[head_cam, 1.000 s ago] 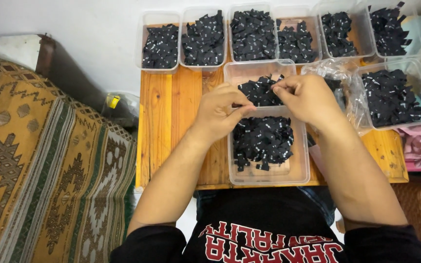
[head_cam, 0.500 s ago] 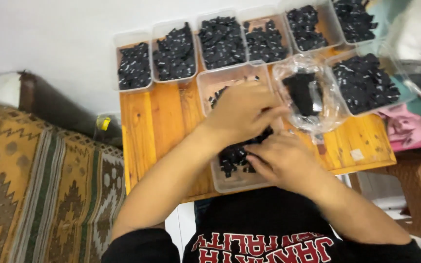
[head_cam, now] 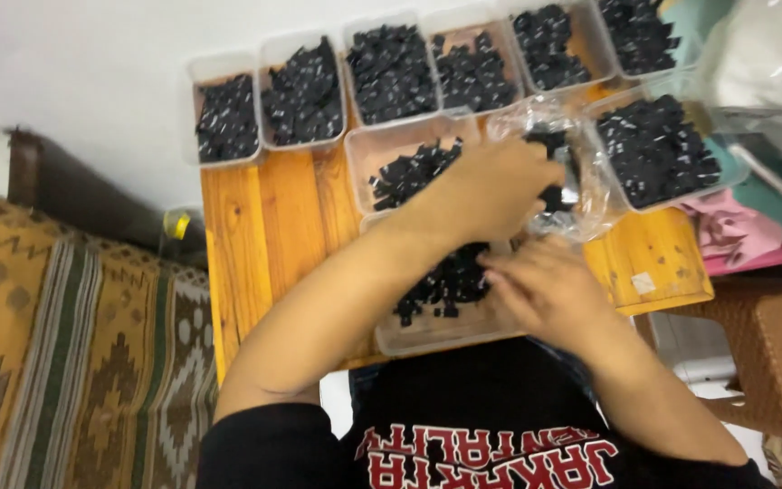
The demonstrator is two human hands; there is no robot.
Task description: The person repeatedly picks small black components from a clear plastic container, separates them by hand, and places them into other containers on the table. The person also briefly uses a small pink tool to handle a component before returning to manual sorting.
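Note:
My left hand (head_cam: 491, 186) reaches across the wooden table (head_cam: 264, 226) to the mouth of a crumpled clear plastic bag (head_cam: 595, 199) holding small black parts. Its fingers are curled at the bag's opening, and what they hold is hidden. My right hand (head_cam: 545, 290) hovers low over the right side of the near clear tray (head_cam: 427, 340), which is filled with small black pieces (head_cam: 445, 281). This hand is blurred, with its fingers pointing left. Behind the near tray is another clear tray (head_cam: 373, 149), part filled with the same black pieces.
Several clear tubs of black parts (head_cam: 305, 86) line the table's far edge, and one more tub (head_cam: 653, 149) sits at the right. Pink and teal cloth (head_cam: 735, 231) lies to the right, and a patterned woven cover (head_cam: 65, 362) to the left.
My hands were joined above the middle tray. My left hand has since reached right to the plastic bag, and my right hand has dropped over the near tray. The camera has tilted.

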